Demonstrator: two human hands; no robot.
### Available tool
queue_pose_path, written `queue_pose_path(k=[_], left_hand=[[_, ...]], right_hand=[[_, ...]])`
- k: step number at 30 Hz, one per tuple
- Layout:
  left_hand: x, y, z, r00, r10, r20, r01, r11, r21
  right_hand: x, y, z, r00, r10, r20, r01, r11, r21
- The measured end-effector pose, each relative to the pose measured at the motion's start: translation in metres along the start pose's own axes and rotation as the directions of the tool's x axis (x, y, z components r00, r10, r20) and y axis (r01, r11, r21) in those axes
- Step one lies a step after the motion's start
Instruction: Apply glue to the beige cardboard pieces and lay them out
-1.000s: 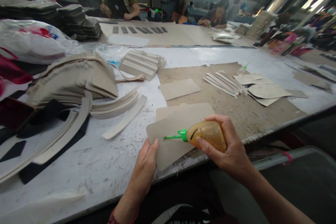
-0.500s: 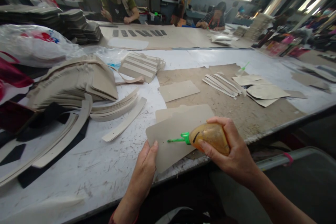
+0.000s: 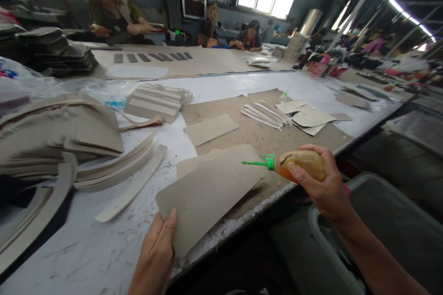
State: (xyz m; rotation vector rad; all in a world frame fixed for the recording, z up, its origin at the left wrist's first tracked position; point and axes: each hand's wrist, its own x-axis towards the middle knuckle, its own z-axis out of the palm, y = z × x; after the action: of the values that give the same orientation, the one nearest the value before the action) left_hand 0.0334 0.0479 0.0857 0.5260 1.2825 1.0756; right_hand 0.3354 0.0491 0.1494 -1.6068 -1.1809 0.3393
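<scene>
Plastic bag [image 3: 44,87]: clear, crumpled, shiny, marked with blue print; too blurred to make out any contents.
Fanned stack of sheets [image 3: 65,124]: beige, thin, smooth, bowed into an arch on the left of the table.
Curved strips [image 3: 116,168]: long, narrow, pale, nested in a loose bundle just in front of the stack.
White tabletop [image 3: 86,249]: flat, scuffed with short dark marks.
Left hand [image 3: 155,244]: gripping the near left corner of the beige sheet, with thumb on top and fingers mostly hidden beneath.
Beige sheet [image 3: 207,198]: stiff-looking, matt, round-cornered, held aslant near the table's front edge, overlapping another sheet [image 3: 187,166]; dotted with one small dark spot near the thumb.
Loose sheet [image 3: 212,130]: plain beige, roughly rectangular, lying flat on brown paper [image 3: 224,103], itself speckled and torn-edged.
Striped pieces [image 3: 265,116]: slim, pale, spread like a fan.
Squeeze bottle [image 3: 304,164]: rounded, translucent, amber to orange, streaked with one dark mark; tipped on its side, pointing a thin green nozzle [image 3: 256,163] left above the sheet.
Right hand [image 3: 327,184]: wrapped around the bottle, grasping it firmly.
Tub [image 3: 313,221]: grey, translucent, round-rimmed, below table height; too dim inside to tell any contents.
</scene>
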Motion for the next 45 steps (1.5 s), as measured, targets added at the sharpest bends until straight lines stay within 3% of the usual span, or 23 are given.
queue_pose_path(k=[3,13,22,28,34,39,45], left_hand=[[-0.002,0.002,0.0,1.0,-0.012,-0.029,0.012,1.0,0.008],[-0.006,0.003,0.007,0.999,-0.006,-0.051,0.008,0.999,0.04],[0.011,-0.008,-0.013,0.998,0.05,-0.049,-0.042,0.987,0.158],[0.006,-0.004,-0.004,0.995,0.068,-0.075,-0.057,0.989,0.139],[0.002,-0.002,0.002,0.996,0.056,-0.076,-0.048,0.994,0.102],[0.005,-0.005,-0.002,0.998,0.016,-0.063,-0.013,0.999,0.049],[0.009,-0.008,-0.007,0.998,0.028,-0.062,-0.024,0.997,0.07]], right_hand=[[-0.002,0.002,-0.007,1.0,-0.004,0.021,0.005,0.999,-0.042],[-0.006,0.003,0.012,0.985,-0.077,0.157,0.099,0.986,-0.134],[0.002,0.006,0.015,0.98,-0.156,0.12,0.179,0.96,-0.215],[0.002,0.003,0.024,0.968,-0.185,0.168,0.216,0.958,-0.189],[0.001,0.001,0.014,0.96,-0.169,0.221,0.214,0.957,-0.197],[-0.002,0.002,0.008,0.966,-0.169,0.194,0.21,0.953,-0.218],[-0.001,0.001,0.022,0.953,-0.242,0.183,0.279,0.936,-0.213]])
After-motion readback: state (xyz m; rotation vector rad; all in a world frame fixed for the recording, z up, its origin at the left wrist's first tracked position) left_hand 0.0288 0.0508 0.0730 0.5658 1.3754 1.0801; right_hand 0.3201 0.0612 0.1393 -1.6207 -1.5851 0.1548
